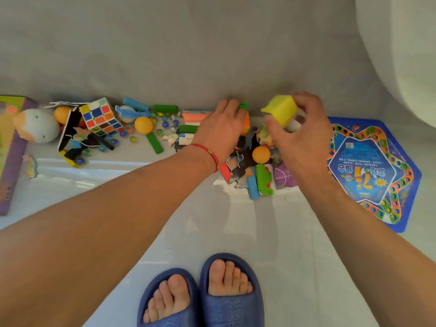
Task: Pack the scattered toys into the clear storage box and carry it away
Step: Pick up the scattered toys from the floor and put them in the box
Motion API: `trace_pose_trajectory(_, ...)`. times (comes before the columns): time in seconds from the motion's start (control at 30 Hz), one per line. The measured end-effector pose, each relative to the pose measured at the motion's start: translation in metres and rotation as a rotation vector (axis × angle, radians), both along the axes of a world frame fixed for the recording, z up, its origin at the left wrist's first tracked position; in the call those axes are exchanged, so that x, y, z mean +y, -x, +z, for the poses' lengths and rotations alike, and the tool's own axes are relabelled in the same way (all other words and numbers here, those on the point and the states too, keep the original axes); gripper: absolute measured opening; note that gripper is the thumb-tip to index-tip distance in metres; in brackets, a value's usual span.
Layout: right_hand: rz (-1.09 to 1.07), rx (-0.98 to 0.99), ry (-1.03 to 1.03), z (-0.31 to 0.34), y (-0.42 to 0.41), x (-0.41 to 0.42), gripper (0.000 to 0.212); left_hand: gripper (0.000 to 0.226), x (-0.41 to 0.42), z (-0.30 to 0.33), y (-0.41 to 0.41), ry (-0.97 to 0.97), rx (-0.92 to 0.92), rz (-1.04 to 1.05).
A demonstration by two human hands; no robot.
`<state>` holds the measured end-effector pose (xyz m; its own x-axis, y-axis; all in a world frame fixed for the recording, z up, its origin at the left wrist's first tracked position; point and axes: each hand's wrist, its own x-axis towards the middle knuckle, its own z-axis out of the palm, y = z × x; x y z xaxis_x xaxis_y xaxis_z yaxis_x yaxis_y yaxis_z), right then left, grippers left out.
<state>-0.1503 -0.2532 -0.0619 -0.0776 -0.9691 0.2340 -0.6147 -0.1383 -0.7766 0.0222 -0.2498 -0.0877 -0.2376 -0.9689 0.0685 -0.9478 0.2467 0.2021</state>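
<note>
Right grip (299, 128) around squarish yellow block (280, 109)

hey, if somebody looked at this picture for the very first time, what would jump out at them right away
Two bare arms reach down over a strip of scattered toys along a grey fabric backdrop. The right hand pinches a bright yellow foam cube above the pile, while the left hand, a red string bracelet at its wrist, rests on an orange and green block. A scrambled multicoloured puzzle cube sits at left, and a blue star-patterned game board at right.
</note>
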Motion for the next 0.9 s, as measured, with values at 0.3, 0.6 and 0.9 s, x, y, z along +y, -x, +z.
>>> trace_pose_trajectory(0.3,-0.162,0.161,-0.333,0.026,0.060,0.058,0.035,0.063,-0.006,0.012,0.025,-0.002,-0.157,0.112)
trace_pose_trajectory(0.6,0.170,0.769,-0.324,-0.009,0.059,0.075,0.064,0.070,0.029,0.041,-0.002,0.109,-0.048,0.111)
trace_pose_trajectory(0.9,0.215,0.359,-0.685,0.089,0.041,0.108,0.057,0.041,0.222,0.159,-0.051,-0.196,0.865,0.764)
